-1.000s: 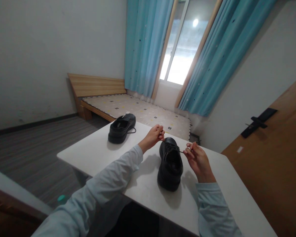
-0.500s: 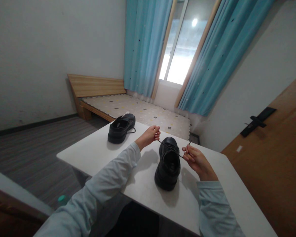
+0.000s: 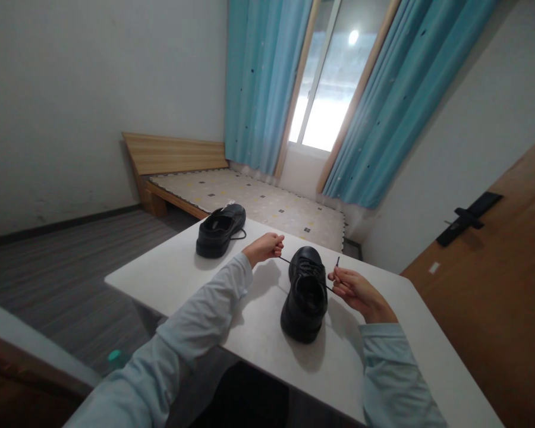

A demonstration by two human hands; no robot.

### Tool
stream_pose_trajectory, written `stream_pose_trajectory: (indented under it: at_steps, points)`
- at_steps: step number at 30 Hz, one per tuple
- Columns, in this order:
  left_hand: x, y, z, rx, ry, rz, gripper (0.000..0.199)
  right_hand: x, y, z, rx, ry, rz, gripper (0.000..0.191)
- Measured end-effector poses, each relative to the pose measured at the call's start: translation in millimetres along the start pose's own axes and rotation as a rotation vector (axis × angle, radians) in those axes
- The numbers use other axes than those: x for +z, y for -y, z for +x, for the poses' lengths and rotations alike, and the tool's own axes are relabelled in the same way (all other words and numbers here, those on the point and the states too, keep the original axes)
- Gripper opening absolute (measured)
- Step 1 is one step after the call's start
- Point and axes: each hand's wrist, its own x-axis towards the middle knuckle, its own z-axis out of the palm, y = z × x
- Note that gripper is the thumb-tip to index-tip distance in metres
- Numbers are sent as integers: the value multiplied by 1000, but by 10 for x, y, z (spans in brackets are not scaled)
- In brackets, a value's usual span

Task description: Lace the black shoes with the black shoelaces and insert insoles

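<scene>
A black lace-up shoe (image 3: pixel 304 324) rests on the white table (image 3: pixel 267 356), its toe pointing away from me. To its left, my left hand (image 3: pixel 266 247) is closed on one end of the shoelace (image 3: pixel 285 260), which runs taut to the shoe's throat. On the other side my right hand (image 3: pixel 353 288) pinches the opposite lace end, and a short tip sticks up above the fingers. Both hands are held off the shoe itself. A second black shoe (image 3: pixel 211 246) stands farther left on the table, with a loop of lace hanging from its right side.
Beyond the table is a bed (image 3: pixel 258 196) with a patterned mattress and a wooden headboard (image 3: pixel 173 153). Blue curtains (image 3: pixel 263 89) flank a window. A wooden door (image 3: pixel 494 285) with a black handle is at the right. A green cap (image 3: pixel 115 356) shows low on the left.
My left hand has shifted slightly left and down with its lace end. The right hand has barely moved. The lace now lies lower and closer to the shoe's upper.
</scene>
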Motion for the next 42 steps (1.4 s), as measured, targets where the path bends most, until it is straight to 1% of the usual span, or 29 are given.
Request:
stream_pose_trajectory:
  at_steps: [3, 6, 8, 10, 12, 15, 18, 21, 25, 29, 36, 42]
  points:
    - [-18, 16, 12, -7, -8, 31, 22, -2, -2, 6, 7, -1, -1, 23]
    - [-21, 38, 19, 2, -10, 58, 24, 4, -3, 4, 2, 34, -19, 21]
    - [-8, 50, 16, 10, -12, 72, 25, 5, 1, -4, -17, 45, -27, 22]
    - [18, 52, 2, 43, -3, 96, 27, 5, 8, -14, -49, 22, -19, 25]
    - [51, 40, -19, 127, 21, 169, 28, 15, 13, -19, -96, -41, 7, 27]
    - [88, 4, -50, 334, 55, 411, 27, 62, 1, -3, -174, -123, 8, 25]
    - [106, -26, -72, 515, 118, 698, 25, 140, -37, 32, -249, -148, -113, 23]
    - [138, -25, -97, 595, 212, 885, 26, 202, -76, 65, -318, -202, -273, 24]
    - [207, 23, -131, 617, 230, 1026, 22, 235, -102, 90, -335, -307, -414, 35]
    - [251, 69, -136, 634, 251, 1089, 19, 269, -94, 96, -324, -363, -494, 41]
    - [275, 52, -150, 562, 227, 1186, 17, 290, -51, 82, -340, -334, -600, 49]
    - [271, 48, -153, 568, 228, 1214, 18, 263, -61, 78, -320, -321, -655, 48]
